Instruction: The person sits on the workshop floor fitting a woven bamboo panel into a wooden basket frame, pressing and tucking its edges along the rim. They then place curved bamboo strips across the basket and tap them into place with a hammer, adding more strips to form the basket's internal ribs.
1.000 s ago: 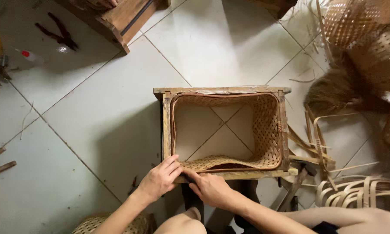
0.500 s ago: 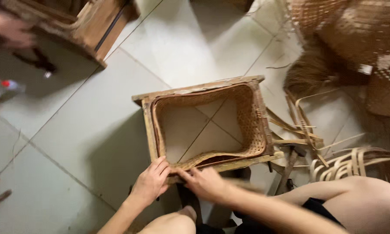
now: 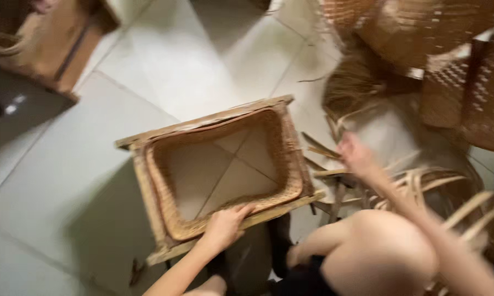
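The left hand [image 3: 223, 227] rests on the near edge of a wooden frame [image 3: 142, 181], fingers curled loosely over the rim where the woven basket wall [image 3: 291, 164] meets the wood. It presses down on that edge rather than closing round anything.

The right hand [image 3: 355, 154] is stretched out to the right of the frame, above a loose pile of pale cane strips [image 3: 422, 183]. It is blurred by motion, so I cannot tell how far it is open or whether it has hold of a strip.

The frame sits on the floor [image 3: 203, 66], a pale tiled surface, turned at a slight angle. The half-made basket lines its inside; it has no bottom, and the tile joints show straight through it.

Just in front of the frame are the person's bare knees [image 3: 378, 246], close to the near right corner. Right of the frame the cane strips spread out across the floor, some curving upward.

Further right and toward the top stand several finished woven baskets [image 3: 466, 82], brown and stacked close together. At the top left is a wooden box [image 3: 55, 38], blurred, well apart from the frame.
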